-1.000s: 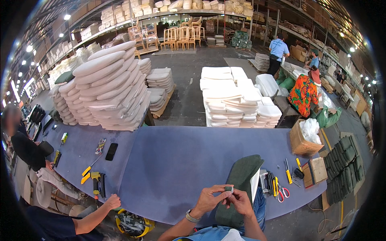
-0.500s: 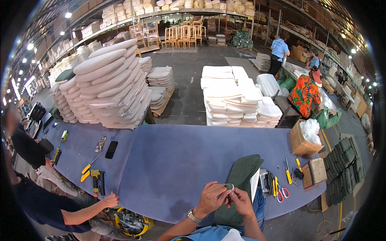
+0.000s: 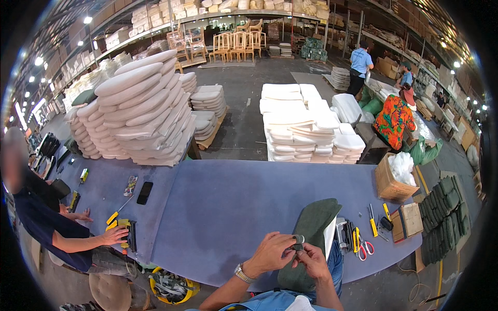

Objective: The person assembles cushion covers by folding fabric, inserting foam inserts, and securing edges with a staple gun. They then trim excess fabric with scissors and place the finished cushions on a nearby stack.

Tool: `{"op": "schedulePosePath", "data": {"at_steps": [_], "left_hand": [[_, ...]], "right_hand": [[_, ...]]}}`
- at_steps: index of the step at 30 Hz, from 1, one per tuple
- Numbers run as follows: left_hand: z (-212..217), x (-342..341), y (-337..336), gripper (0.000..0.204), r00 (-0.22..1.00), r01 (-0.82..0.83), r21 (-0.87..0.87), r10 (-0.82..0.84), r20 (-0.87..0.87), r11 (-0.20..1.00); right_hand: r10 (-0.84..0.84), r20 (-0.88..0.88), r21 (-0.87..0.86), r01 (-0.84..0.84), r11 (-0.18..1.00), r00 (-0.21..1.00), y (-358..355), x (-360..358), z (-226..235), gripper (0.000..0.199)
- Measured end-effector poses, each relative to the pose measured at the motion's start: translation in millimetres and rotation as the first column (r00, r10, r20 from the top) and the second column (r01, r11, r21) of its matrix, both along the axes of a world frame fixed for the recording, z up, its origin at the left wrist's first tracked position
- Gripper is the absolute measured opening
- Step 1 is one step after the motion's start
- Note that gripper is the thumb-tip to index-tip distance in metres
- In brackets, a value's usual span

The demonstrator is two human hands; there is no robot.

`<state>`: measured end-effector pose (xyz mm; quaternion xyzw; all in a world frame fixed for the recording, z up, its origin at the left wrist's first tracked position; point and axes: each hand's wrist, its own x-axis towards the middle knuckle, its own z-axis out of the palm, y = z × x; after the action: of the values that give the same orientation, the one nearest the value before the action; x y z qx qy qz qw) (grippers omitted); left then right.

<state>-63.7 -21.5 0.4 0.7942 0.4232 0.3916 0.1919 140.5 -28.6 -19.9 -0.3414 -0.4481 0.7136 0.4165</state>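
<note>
Fingers of both my hands are closed together over a small dark green and pale piece [image 3: 299, 240], too small to name surely. My left hand [image 3: 274, 253], with a metal watch [image 3: 243, 272] on its wrist, pinches it from the left. From the right, my right hand [image 3: 314, 260] meets it with thumb and fingertips. Under and beyond the hands lies a dark green upholstered pad [image 3: 317, 216], its white side [image 3: 330, 234] showing along the right edge. It reaches from the tabletop down toward my lap, and my hands hide part of it.
Right of the pad on the blue-grey table [image 3: 228, 207] lie a staple gun [image 3: 343, 234], red-handled scissors [image 3: 365, 251] and a yellow screwdriver [image 3: 372, 222]. Cartons [image 3: 392, 181] stand at the right end. At left, a co-worker's hand [image 3: 115, 235] rests on a yellow nail gun [image 3: 124, 228]. White cushions [image 3: 295, 124] are stacked beyond.
My hands stay close together, shifting slightly around the small piece. The co-worker at left has leaned back, and that hand has moved from the table edge onto the nail gun.
</note>
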Motion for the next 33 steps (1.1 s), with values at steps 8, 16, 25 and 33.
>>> {"op": "schedulePosePath", "data": {"at_steps": [8,16,25,33], "left_hand": [[-16,1,1,0.034,0.997,0.069,-0.070,-0.072,-0.041,0.995],[-24,-4,2,0.025,0.993,0.057,-0.116,-0.068,-0.095,0.992],[-27,-3,0,0.028,0.996,0.061,-0.153,-0.069,-0.048,0.986],[-13,8,-4,0.031,0.998,0.040,-0.255,-0.028,0.049,0.966]], "right_hand": [[-0.089,0.211,0.110,0.067,0.992,0.973,6,6,-19,0.021],[-0.056,0.381,0.117,0.012,0.993,0.923,7,8,-10,0.018],[-0.054,0.353,0.085,0.026,0.996,0.934,9,16,-12,0.016],[-0.270,0.465,0.224,0.183,0.957,0.843,16,27,-4,0.016]]}}
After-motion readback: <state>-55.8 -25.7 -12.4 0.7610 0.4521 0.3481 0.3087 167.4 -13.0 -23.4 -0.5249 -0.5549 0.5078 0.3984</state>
